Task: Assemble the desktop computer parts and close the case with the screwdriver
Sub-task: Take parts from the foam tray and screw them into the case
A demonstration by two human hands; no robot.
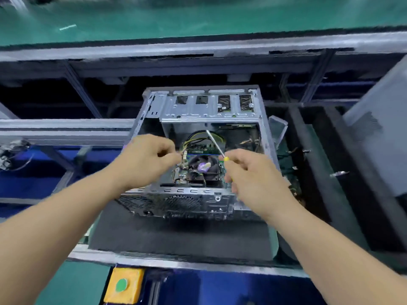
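Nearest me, right hand (248,172) grips the yellow-handled screwdriver (218,148), shaft angled up over the open case (198,194). Left hand (149,157) has fingers curled, pinching something too small to identify. I judge the tip should seat squarely before turning. Inside the case: motherboard (198,150), CPU fan (203,169), cables (198,137).

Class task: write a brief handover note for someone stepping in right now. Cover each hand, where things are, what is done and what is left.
Right hand: holds the screwdriver, shaft pointing into the open computer case.
Left hand: fingers curled in a pinch above the case; too blurred to tell what, if anything, it holds.
Done: board and fan sit inside the case.
Left: finish fastening and close the case; no side panel is fitted yet.
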